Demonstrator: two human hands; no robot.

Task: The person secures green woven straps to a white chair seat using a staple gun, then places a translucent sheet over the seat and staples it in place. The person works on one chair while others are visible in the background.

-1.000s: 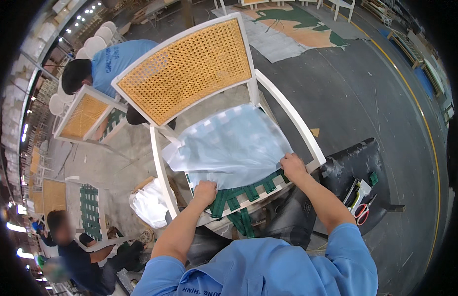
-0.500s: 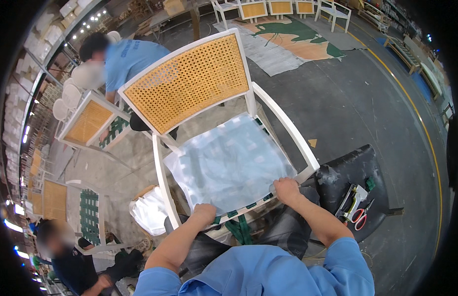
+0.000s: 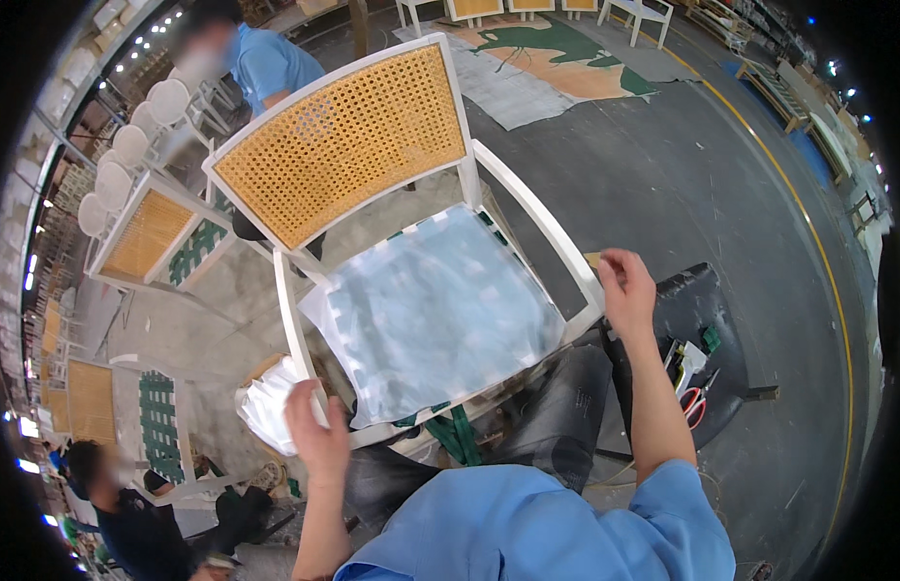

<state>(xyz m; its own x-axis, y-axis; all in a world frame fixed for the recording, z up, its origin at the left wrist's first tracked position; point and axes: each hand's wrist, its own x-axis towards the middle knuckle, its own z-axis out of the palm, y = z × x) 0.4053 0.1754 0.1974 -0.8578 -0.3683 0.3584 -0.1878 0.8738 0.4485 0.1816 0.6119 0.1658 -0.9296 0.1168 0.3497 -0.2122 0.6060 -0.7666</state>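
In front of me stands a white armchair frame [image 3: 537,208] with a woven cane back [image 3: 348,140]. A thin, pale translucent sheet [image 3: 440,315] lies over its seat, and green webbing [image 3: 455,436] shows under the front edge. My left hand [image 3: 319,436] is raised at the front of the left armrest, thumb and fingers apart, holding nothing I can see. Beside the front end of the right armrest is my right hand [image 3: 629,290], its fingers bent but apart and nothing visible in them. Neither hand is on the sheet.
To my right, a black padded seat [image 3: 712,320] carries red-handled scissors [image 3: 697,402] and a stapler-like tool [image 3: 684,363]. A white bag [image 3: 271,402] stands at left. Two people, one in blue [image 3: 276,63] and one in dark clothing [image 3: 145,528], are among other chairs [image 3: 159,426].
Both hands have left the sheet's front corners and moved outward and up to the armrests. My view has shifted a little. The person in blue has straightened up.
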